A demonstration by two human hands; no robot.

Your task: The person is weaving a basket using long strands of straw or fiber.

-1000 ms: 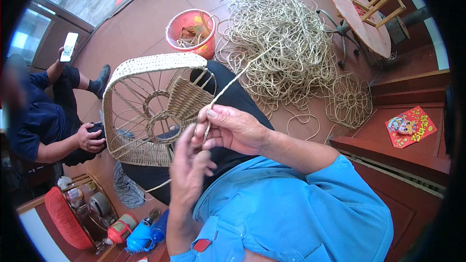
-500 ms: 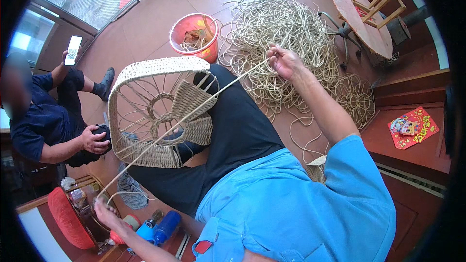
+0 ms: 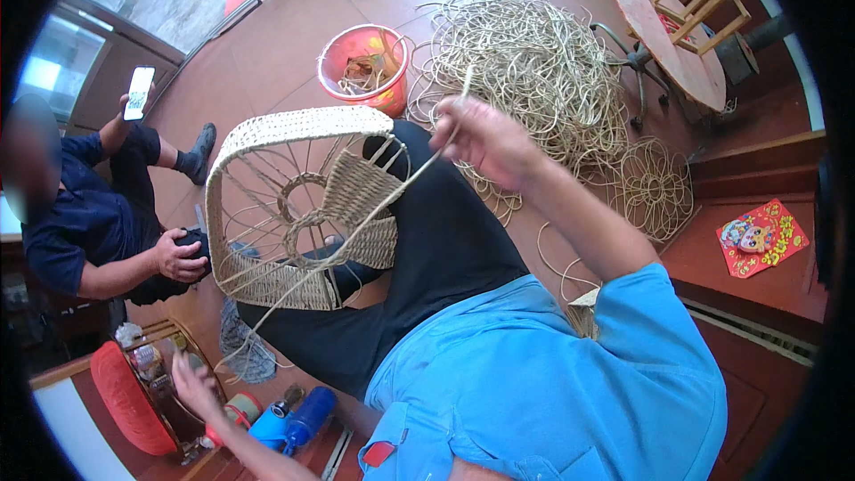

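A half-woven basket (image 3: 303, 125) of pale twisted cord rests against my knees, with a ring of bare spokes and densely woven panels. My right hand (image 3: 485, 138), raised beyond the basket's right side, is closed on a cord (image 3: 392, 193). The cord's short end sticks up above the fingers. From there it slants down to the left across the woven panels, sagging toward the grey cloth. At lower left my left hand (image 3: 194, 385) has its fingers apart and slightly blurred, and the cord hangs beside it, apart from the hand.
Behind my right hand lies a big heap of loose cord (image 3: 525, 62), beside a red bucket (image 3: 401, 93). A round spoked cord piece (image 3: 657, 187) leans at right. Another person (image 3: 89, 223) sits at left, holding up a phone (image 3: 138, 92). Blue bottle (image 3: 310, 417) and red-cushioned stool (image 3: 134, 401) stand lower left.
My left hand has let go of the cord and opened. My right hand has come nearer and to the left, still gripping the cord, which has gone from taut to slack.
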